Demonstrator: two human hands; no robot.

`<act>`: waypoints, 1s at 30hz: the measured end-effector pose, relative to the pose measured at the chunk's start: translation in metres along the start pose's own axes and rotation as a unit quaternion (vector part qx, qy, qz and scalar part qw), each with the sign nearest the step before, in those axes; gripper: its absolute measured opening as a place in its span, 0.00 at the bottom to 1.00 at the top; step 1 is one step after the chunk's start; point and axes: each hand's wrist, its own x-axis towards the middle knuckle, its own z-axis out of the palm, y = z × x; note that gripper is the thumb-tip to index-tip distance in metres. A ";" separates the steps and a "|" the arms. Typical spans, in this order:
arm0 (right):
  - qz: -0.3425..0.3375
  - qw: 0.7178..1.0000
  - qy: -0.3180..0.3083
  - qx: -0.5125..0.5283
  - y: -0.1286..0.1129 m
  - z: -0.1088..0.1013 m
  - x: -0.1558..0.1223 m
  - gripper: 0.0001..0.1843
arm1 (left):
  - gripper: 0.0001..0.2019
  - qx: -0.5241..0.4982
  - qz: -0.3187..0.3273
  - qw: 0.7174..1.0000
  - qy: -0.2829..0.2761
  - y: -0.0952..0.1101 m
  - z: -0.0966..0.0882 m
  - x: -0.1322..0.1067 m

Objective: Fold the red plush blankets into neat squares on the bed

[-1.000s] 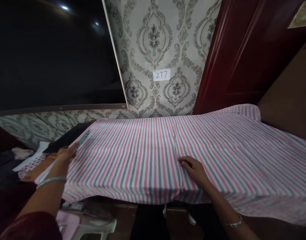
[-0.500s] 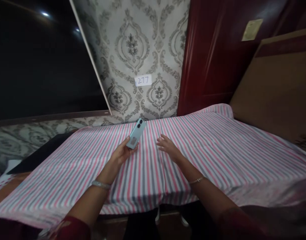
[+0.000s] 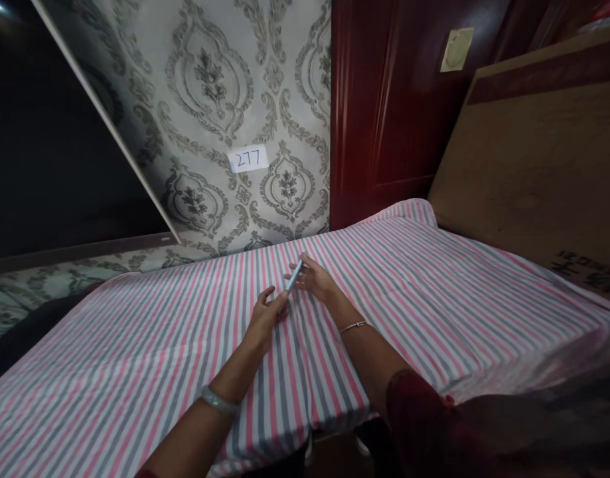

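A light blue smartphone (image 3: 293, 275) is seen nearly edge-on above the striped cloth, tilted with its far end to the right. My left hand (image 3: 265, 317) grips the near end, with one finger raised off it. At the far end, my right hand (image 3: 316, 279) has its thumb on the phone's tip and its other fingers around the phone's side. The phone's faces are hardly visible from this angle.
A pink, grey and white striped cloth (image 3: 185, 332) covers the table. Behind it are patterned wallpaper with a paper label "277" (image 3: 249, 159) and a dark red panel (image 3: 384, 119). A large screen (image 3: 60, 146) stands left; a cardboard box (image 3: 533, 159), right.
The phone has turned from showing its back with the cameras to nearly edge-on. My right hand has come over to its far end. The view has shifted to the right.
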 end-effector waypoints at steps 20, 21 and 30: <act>-0.033 0.980 -0.189 0.051 -0.005 -0.010 -0.021 0.28 | 0.23 -0.136 -0.212 0.940 -0.231 -0.010 0.010 0.027; -0.034 0.977 -0.205 0.049 -0.003 -0.009 -0.022 0.30 | 0.24 -0.142 -0.209 0.941 -0.225 -0.011 0.010 0.025; -0.012 0.966 -0.257 0.033 -0.006 0.002 -0.032 0.38 | 0.28 -0.154 -0.207 0.937 -0.236 -0.017 0.010 0.006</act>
